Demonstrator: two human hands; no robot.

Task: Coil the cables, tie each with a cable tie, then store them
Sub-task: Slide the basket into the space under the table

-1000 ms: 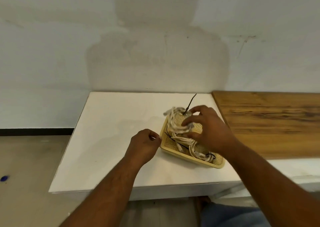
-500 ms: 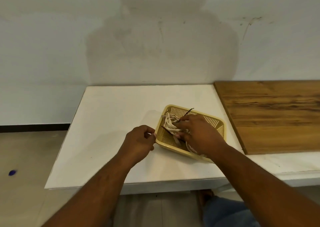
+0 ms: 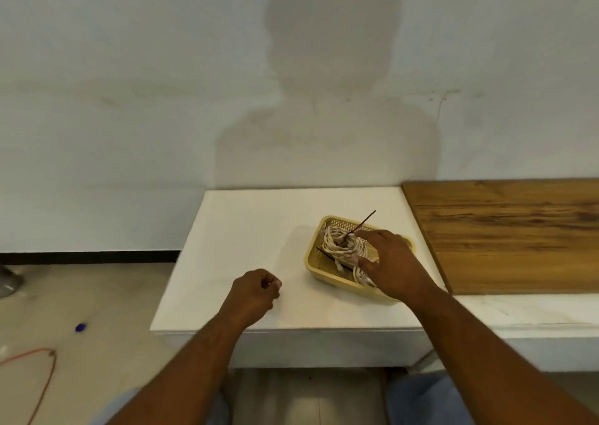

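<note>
Cable [image 3: 343, 247] — cream, coiled, dark-tied, heaped in yellow basket [image 3: 326, 278]

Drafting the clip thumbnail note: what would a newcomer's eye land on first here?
The yellow basket on the white table, right of centre, with coiled white cables inside and a dark cable tie poking up from them. The right hand is spread over the coil, fingers touching it, while the left hand sits curled and empty left of the basket. The person's big shadow fills the wall behind.
</note>
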